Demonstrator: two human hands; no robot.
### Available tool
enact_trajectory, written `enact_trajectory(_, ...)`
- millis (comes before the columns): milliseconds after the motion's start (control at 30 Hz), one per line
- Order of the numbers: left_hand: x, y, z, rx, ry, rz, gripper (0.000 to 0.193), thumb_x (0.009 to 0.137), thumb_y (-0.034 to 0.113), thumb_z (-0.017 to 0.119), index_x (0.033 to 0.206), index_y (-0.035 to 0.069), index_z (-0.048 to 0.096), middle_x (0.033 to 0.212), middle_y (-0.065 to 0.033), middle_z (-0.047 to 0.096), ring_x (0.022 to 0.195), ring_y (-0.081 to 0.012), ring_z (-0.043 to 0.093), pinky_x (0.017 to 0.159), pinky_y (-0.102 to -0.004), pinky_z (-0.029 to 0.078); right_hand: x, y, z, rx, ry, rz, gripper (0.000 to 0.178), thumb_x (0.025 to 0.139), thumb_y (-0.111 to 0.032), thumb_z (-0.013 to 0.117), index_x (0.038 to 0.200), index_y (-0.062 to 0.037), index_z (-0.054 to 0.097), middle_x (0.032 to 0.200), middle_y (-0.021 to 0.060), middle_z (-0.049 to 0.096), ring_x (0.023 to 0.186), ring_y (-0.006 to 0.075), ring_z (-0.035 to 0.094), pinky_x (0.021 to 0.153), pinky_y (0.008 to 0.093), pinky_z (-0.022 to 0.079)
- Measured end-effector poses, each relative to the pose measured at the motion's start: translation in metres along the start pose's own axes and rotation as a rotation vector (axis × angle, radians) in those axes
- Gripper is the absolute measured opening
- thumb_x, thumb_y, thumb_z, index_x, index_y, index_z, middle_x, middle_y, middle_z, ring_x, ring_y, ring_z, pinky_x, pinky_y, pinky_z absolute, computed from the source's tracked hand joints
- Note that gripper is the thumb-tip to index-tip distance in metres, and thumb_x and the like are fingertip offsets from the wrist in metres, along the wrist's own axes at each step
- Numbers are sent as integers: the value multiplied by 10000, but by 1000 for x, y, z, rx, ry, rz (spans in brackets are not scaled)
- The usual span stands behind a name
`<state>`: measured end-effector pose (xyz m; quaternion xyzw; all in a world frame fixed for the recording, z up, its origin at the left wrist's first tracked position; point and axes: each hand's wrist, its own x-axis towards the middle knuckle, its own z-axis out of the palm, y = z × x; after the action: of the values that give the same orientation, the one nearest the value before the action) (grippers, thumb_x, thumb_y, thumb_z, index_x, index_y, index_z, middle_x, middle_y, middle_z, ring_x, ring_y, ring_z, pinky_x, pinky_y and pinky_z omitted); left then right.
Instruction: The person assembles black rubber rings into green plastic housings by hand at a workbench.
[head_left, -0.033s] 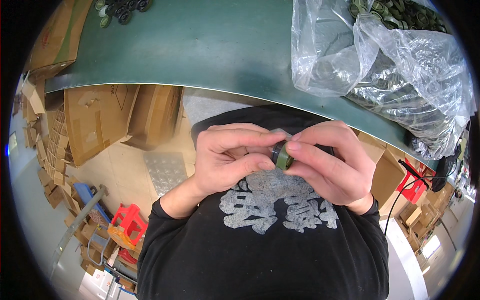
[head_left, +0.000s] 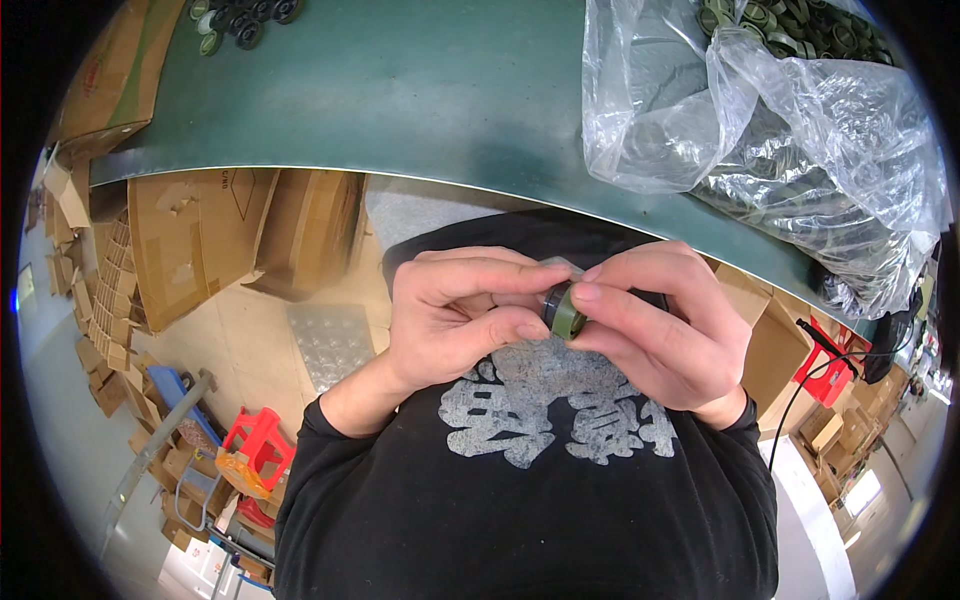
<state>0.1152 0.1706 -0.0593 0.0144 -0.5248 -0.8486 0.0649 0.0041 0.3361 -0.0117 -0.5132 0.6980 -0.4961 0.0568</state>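
Close in front of my chest, both hands meet at a small round part. My left hand (head_left: 455,310) pinches its dark, nearly black side (head_left: 551,303) between thumb and fingers. On the other side, the thumb and fingers of my right hand (head_left: 665,325) are closed on an olive-green ring (head_left: 567,316). The dark piece and the green ring lie against each other; whether they are joined, I cannot tell. My fingers hide much of both. A small, pale, translucent bit (head_left: 563,264) shows above the fingertips, its kind unclear.
Beyond my hands runs a green tabletop (head_left: 420,100). Several dark and green round parts (head_left: 240,22) lie at its far left. A clear plastic bag (head_left: 790,130) of green rings (head_left: 790,25) rests at the right. Cardboard boxes (head_left: 200,240) and a red stool (head_left: 258,445) stand lower left.
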Motion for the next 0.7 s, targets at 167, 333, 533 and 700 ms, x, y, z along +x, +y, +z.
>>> enact_trajectory(167,2,1,-1,13,-19,43,322,746,-84,677,1062,-103,614,1036,-207,637,897,-197,644,763,-269,521,0,0,0,17,-5,6,365,598,-48,763,942,27,667,887,117,616,768,233,610,647,314,507)
enact_trajectory(333,4,4,-2,132,-36,64,313,721,-68,704,1028,-81,641,981,-197,654,855,-201,653,718,-261,524,-1,0,-1,12,0,1,364,600,-46,761,945,28,668,883,116,615,754,225,609,644,312,505)
enact_trajectory(533,7,8,0,245,-49,130,322,677,-74,724,993,-61,665,897,-171,667,776,-204,652,661,-262,512,-2,2,2,74,10,0,365,595,-22,763,941,40,667,880,120,614,738,219,607,633,300,500)
enact_trajectory(700,6,12,1,255,-49,132,324,670,-73,731,988,-57,668,884,-160,666,762,-201,648,658,-272,518,-2,2,4,103,23,-4,346,595,-2,764,923,47,668,886,124,617,732,219,606,632,297,501)
